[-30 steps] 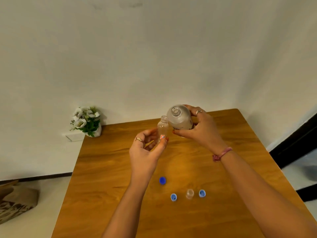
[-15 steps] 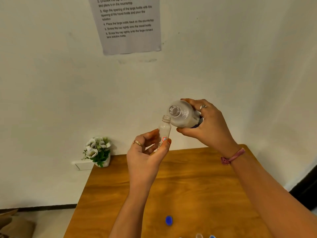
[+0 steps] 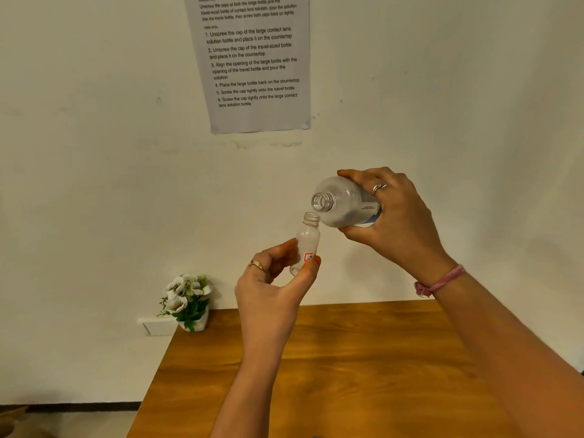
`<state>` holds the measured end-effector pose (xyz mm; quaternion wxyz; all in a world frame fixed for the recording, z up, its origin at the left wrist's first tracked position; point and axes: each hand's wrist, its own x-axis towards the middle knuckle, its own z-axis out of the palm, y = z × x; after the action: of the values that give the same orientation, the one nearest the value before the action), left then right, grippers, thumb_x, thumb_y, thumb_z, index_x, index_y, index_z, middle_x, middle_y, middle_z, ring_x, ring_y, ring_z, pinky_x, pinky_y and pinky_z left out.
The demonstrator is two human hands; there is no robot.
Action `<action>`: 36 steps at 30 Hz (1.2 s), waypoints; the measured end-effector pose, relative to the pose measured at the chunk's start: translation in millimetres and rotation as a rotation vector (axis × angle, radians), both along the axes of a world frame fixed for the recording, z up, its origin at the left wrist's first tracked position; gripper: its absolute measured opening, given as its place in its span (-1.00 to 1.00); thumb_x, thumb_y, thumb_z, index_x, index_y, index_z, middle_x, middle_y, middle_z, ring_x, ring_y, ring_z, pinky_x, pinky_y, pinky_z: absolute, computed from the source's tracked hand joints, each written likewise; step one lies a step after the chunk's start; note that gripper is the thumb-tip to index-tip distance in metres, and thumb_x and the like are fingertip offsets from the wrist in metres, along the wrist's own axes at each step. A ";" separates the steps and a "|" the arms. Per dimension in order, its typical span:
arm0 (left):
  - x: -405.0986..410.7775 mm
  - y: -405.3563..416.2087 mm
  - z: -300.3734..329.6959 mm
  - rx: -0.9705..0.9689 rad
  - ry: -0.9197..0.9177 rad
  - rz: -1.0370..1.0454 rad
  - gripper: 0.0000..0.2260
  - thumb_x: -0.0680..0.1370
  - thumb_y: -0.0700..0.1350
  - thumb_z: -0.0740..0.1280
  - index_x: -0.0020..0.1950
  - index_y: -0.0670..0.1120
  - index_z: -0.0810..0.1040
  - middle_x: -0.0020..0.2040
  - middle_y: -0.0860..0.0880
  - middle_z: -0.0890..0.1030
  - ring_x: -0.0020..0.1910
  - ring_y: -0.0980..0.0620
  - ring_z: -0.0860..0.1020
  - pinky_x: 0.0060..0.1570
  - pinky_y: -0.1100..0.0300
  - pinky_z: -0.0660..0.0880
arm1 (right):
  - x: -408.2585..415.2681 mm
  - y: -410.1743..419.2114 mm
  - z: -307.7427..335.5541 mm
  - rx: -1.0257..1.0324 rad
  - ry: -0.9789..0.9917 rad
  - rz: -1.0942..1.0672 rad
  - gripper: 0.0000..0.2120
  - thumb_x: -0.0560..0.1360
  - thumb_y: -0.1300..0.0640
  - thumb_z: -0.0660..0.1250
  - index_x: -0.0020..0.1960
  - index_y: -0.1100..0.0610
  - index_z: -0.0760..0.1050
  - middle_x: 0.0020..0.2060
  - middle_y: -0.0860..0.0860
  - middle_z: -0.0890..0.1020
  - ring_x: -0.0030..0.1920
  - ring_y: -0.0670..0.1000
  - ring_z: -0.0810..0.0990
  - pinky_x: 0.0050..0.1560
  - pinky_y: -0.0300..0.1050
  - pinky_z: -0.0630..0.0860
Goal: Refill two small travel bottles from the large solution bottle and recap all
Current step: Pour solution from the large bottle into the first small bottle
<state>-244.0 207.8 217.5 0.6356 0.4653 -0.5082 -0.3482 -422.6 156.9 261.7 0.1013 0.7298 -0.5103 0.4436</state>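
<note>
Raised higher, right hand (image 3: 398, 216) grips large bottle (image 3: 343, 202) tilted over left hand (image 3: 271, 289)-pinched travel bottle (image 3: 306, 245).

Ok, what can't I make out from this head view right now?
- Caps and second small bottle: below the bottom edge.
- Liquid flow from large bottle into small bottle: too faint to tell.
- Large bottle's base: covered by right hand.
- Small bottle's bottom: behind left hand.

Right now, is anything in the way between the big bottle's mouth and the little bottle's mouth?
Nothing visible. The big bottle, tipped in the right hand, has its open mouth just above the open mouth of the little bottle, held by the left hand. Both are uncapped, with only a small bare gap between them.
</note>
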 end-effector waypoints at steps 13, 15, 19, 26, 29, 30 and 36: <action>-4.3 0.6 9.9 -0.029 -0.016 0.016 -0.75 0.35 -0.07 0.53 -0.08 0.20 0.57 -0.11 0.20 0.66 -0.06 0.32 0.59 -0.14 0.45 0.40 | -2.4 -1.8 9.8 -0.134 0.074 -0.040 -0.35 0.26 0.09 0.56 0.31 0.05 0.44 0.16 0.07 0.55 0.15 0.12 0.46 -0.01 -0.14 0.39; -4.7 1.2 10.2 -0.034 -0.009 0.017 -0.75 0.35 -0.08 0.53 -0.08 0.19 0.58 -0.11 0.18 0.66 -0.06 0.30 0.60 -0.12 0.43 0.41 | -3.7 -2.3 10.6 -0.145 0.079 -0.043 -0.36 0.27 0.08 0.55 0.31 0.06 0.45 0.16 0.08 0.55 0.16 0.13 0.46 0.01 -0.13 0.37; -5.5 2.0 10.6 -0.037 -0.019 0.017 -0.75 0.35 -0.07 0.53 -0.08 0.20 0.57 -0.10 0.19 0.65 -0.06 0.30 0.59 -0.12 0.43 0.40 | -5.8 -2.8 11.0 -0.167 0.101 -0.048 -0.37 0.28 0.07 0.54 0.31 0.09 0.45 0.16 0.11 0.55 0.15 0.16 0.48 0.03 -0.11 0.37; -6.3 2.6 8.8 -0.036 -0.018 0.022 -0.74 0.35 -0.08 0.54 -0.09 0.20 0.57 -0.11 0.19 0.65 -0.07 0.29 0.59 -0.12 0.43 0.42 | -7.5 -1.8 11.7 -0.193 0.120 -0.044 -0.38 0.29 0.08 0.54 0.31 0.10 0.46 0.17 0.11 0.55 0.16 0.16 0.47 0.03 -0.03 0.45; -6.8 3.0 8.7 -0.038 -0.006 0.018 -0.74 0.35 -0.10 0.54 -0.09 0.18 0.57 -0.11 0.17 0.66 -0.06 0.26 0.60 -0.11 0.41 0.44 | -7.8 -0.8 12.5 -0.199 0.124 -0.045 -0.37 0.27 0.10 0.55 0.30 0.09 0.46 0.16 0.10 0.55 0.16 0.14 0.47 0.04 0.00 0.47; -7.0 3.2 8.7 -0.039 -0.005 0.018 -0.74 0.35 -0.10 0.54 -0.09 0.17 0.57 -0.11 0.16 0.66 -0.06 0.25 0.60 -0.11 0.41 0.44 | -8.0 -0.5 13.0 -0.201 0.125 -0.046 -0.37 0.27 0.10 0.55 0.30 0.09 0.46 0.16 0.09 0.55 0.16 0.14 0.46 0.05 0.00 0.47; -7.9 4.3 8.9 -0.046 -0.007 0.018 -0.74 0.35 -0.09 0.54 -0.09 0.17 0.58 -0.11 0.15 0.66 -0.06 0.24 0.61 -0.14 0.46 0.46 | -7.5 1.6 15.3 -0.209 0.142 -0.051 -0.36 0.27 0.09 0.56 0.31 0.08 0.45 0.17 0.09 0.55 0.18 0.13 0.46 0.06 0.02 0.48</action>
<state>-251.9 212.1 226.3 0.6474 0.4564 -0.5142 -0.3288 -430.1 158.6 277.0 0.2241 0.7316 -0.4714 0.4386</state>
